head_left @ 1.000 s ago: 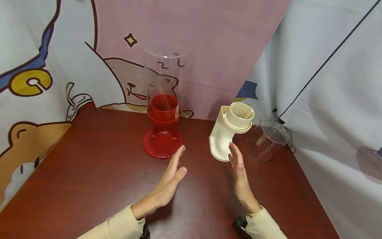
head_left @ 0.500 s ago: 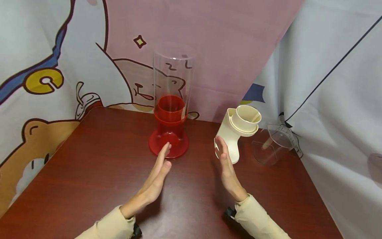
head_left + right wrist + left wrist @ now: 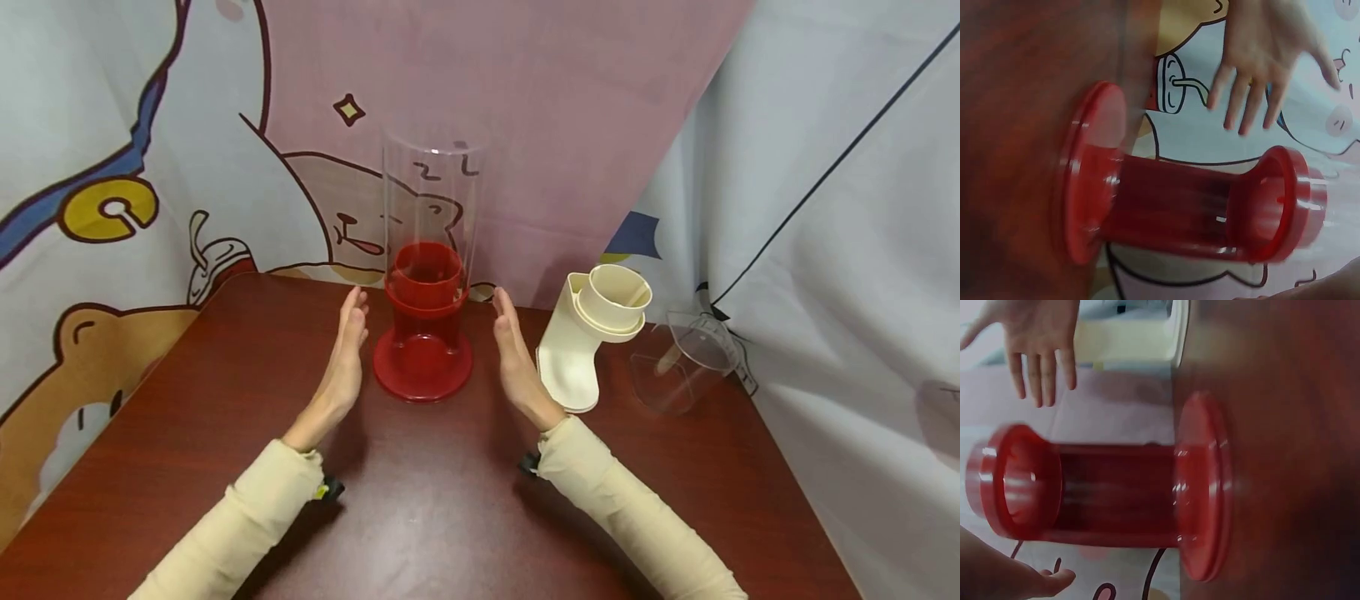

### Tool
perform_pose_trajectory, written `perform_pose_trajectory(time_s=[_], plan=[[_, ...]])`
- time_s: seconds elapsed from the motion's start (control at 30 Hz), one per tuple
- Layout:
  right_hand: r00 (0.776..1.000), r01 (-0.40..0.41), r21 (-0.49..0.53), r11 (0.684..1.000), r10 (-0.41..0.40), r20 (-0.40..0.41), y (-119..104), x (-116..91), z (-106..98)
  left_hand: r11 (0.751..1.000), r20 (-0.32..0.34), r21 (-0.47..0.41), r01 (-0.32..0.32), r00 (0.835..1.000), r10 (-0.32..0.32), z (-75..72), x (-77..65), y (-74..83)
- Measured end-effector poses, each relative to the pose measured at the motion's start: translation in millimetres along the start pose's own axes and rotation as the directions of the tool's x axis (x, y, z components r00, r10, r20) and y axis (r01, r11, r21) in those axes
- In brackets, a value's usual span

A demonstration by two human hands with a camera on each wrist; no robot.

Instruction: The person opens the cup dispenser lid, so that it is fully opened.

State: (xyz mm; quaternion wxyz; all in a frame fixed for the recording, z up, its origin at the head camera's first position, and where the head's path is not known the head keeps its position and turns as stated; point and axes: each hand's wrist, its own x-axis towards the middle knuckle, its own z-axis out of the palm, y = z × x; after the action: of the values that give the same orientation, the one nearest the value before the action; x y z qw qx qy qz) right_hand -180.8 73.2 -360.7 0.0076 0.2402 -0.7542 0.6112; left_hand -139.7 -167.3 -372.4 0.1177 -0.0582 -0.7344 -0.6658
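Note:
A red stand [image 3: 423,367] with a round foot and a ring-shaped top stands upright at the back of the table, and a tall clear tube [image 3: 429,196] rises from it. To its left is my left hand [image 3: 339,371], fingers straight and palm facing the stand. My right hand [image 3: 521,367] mirrors it on the other side, also straight-fingered. Both hands are apart from the stand; in the left wrist view the red stand [image 3: 1119,497] lies between them. The right wrist view shows the same red stand [image 3: 1172,209], with the left hand [image 3: 1266,50] spread beyond it.
Just right of my right hand stands a cream pipe-shaped part [image 3: 573,350] with a round collar on top. Beside it, a clear plastic container [image 3: 678,375] is near the table's right edge. A printed cloth [image 3: 562,125] hangs behind the brown table [image 3: 420,517].
Both hands have moved forward and left, from in front of the objects to either side of the red stand. The stand, tube and cream part stay put while the head view shifts slightly.

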Motion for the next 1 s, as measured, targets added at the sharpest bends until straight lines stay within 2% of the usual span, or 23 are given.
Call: perform_pose_trajectory(time_s=[0.13,0.2,0.27,0.33,0.5,0.6,0.8,0.9,1.0], plan=[[0.999,-0.030,-0.024,0.999,0.030,-0.027,-1,16,17,0.998,0.008,0.038,-0.050,0.999,0.050,9.8,32.0,-3.3],[0.998,-0.060,-0.029,0.998,0.059,-0.038,1,18,25,0.996,0.036,0.033,-0.083,0.996,0.082,17.0,41.6,-6.6],[0.997,-0.075,-0.030,0.997,0.075,-0.030,3,18,32,0.995,0.052,0.024,-0.098,0.994,0.097,23.4,45.2,-9.0],[0.997,-0.081,-0.026,0.996,0.080,-0.014,4,20,37,0.993,0.053,-0.007,-0.114,0.992,0.114,28.0,44.5,-10.0],[0.996,-0.076,0.013,0.997,0.075,0.054,10,33,39,0.996,-0.007,-0.018,-0.086,0.996,0.086,34.2,29.8,-6.7],[0.994,-0.075,0.056,0.996,0.070,0.082,16,44,37,0.998,-0.010,0.015,-0.053,0.999,0.054,36.7,16.4,-1.4],[0.996,-0.026,0.104,0.994,0.017,0.086,27,68,27,0.986,0.036,0.148,-0.071,0.997,0.067,47.9,-3.4,5.0],[0.998,0.007,0.093,0.996,-0.012,0.053,26,63,26,0.988,-0.018,0.132,-0.083,0.996,0.086,46.7,-3.6,4.9],[0.998,0.064,0.073,0.995,-0.063,-0.014,19,46,37,0.995,-0.124,0.069,-0.072,0.989,0.080,36.2,5.3,2.8]])
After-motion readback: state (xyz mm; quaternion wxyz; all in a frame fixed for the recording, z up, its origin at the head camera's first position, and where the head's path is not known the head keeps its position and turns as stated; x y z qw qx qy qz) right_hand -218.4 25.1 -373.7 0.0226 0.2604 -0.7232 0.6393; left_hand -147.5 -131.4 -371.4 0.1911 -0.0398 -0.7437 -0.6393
